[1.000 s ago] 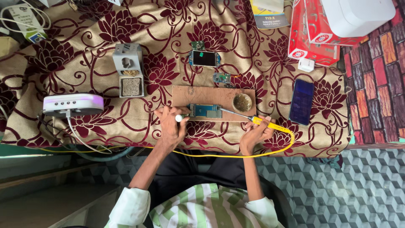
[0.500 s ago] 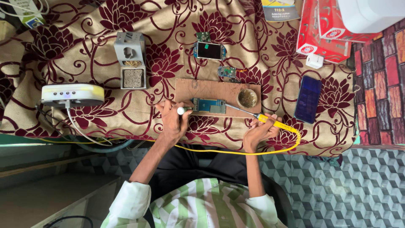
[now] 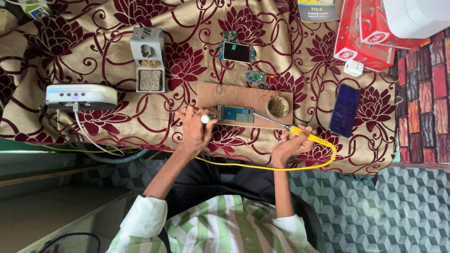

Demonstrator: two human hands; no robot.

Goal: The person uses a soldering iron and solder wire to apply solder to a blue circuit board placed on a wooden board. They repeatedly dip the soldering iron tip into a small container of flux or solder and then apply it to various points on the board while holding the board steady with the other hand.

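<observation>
Our right hand (image 3: 289, 145) still grips the yellow soldering iron (image 3: 309, 137), tip now lifted toward the flux tin (image 3: 278, 106); our left hand (image 3: 194, 126) keeps pinching a white-tipped tool (image 3: 205, 119) beside the circuit board (image 3: 235, 113) on the bench.

A small electronics repair bench, apparently improvised at home. A flower-patterned cloth (image 3: 93, 47) is covering the surface, and on it are lying a wooden work board (image 3: 234, 96) carrying a green circuit board (image 3: 235, 114), a yellow-handled soldering iron (image 3: 307, 136), a grey iron stand with cleaning sponge (image 3: 148, 58), loose circuit modules (image 3: 236, 50) and a dark blue phone (image 3: 344, 110).
</observation>
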